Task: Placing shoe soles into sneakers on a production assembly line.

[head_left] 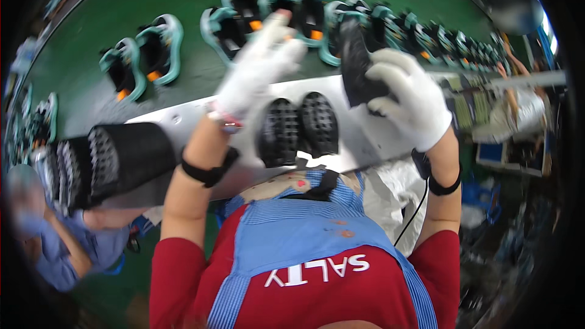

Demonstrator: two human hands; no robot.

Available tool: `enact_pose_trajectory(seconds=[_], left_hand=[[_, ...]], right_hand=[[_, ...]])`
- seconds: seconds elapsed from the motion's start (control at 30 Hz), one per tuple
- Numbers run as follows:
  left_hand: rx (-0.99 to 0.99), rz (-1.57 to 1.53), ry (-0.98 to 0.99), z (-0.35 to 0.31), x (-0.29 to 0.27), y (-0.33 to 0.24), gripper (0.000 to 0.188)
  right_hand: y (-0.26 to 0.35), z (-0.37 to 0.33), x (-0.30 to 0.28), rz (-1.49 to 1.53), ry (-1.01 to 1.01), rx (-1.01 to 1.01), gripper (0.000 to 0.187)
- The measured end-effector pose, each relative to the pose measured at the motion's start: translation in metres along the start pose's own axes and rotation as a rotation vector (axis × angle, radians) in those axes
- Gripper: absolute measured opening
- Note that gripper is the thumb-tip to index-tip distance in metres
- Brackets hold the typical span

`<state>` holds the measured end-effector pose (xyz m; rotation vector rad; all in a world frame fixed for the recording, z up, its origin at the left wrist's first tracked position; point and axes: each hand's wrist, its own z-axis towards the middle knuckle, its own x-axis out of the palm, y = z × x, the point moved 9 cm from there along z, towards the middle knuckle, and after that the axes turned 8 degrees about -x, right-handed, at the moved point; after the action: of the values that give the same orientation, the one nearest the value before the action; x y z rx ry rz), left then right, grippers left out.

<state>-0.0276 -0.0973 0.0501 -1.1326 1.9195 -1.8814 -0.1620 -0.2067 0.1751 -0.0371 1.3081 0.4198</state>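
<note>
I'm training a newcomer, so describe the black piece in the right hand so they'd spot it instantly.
Start at the white bench. Above its right part, the white-gloved right hand grips a long black piece. Unlike the two black studded pieces lying on the bench, it is held up.

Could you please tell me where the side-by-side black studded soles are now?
In the head view, the pair sits near the centre on the pale bench, lower left of the black piece in the right grip.
</note>
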Motion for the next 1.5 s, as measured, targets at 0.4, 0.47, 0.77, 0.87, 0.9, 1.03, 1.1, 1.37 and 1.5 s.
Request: enact_pose_trajectory(seconds=[0.4, 0.47, 0.77, 0.87, 0.9, 1.03, 1.1, 1.37, 1.5], left_hand=[[0.02, -0.614, -0.288, -0.028, -0.08, 0.043, 0.039], [0.017, -0.632, -0.347, -0.026, -0.092, 0.045, 0.037], [-0.032, -0.529, -0.5, -0.015, -0.137, 0.05, 0.035], [-0.081, -0.037, -0.521, -0.022, -0.151, 0.034, 0.035], [-0.082, -0.039, -0.522, -0.021, -0.156, 0.037, 0.035], [0.252, 0.867, -0.657, -0.028, -0.146, 0.008, 0.024], [0.254, 0.939, -0.672, -0.027, -0.139, 0.007, 0.023], [0.037, 1.093, -0.573, -0.005, -0.135, 0.02, 0.023], [-0.035, 1.176, -0.565, 0.009, -0.147, 0.028, 0.026]], right_hand=[[0.029, 0.089, 0.126, 0.257, 0.245, 0.284, 0.053], [0.033, 0.099, 0.135, 0.154, 0.286, 0.304, 0.058], [0.049, 0.133, 0.159, 0.004, 0.32, 0.292, 0.047], [0.023, 0.149, 0.162, -0.061, 0.488, 0.364, 0.048], [0.008, 0.153, 0.167, -0.019, 0.544, 0.43, 0.051], [-0.031, 0.177, 0.184, 0.09, 0.646, 0.469, 0.057], [-0.033, 0.192, 0.189, 0.128, 0.72, 0.492, 0.056], [-0.017, 0.238, 0.252, -0.189, 0.619, 0.348, 0.037], [-0.034, 0.238, 0.271, -0.153, 0.489, 0.44, 0.036]])
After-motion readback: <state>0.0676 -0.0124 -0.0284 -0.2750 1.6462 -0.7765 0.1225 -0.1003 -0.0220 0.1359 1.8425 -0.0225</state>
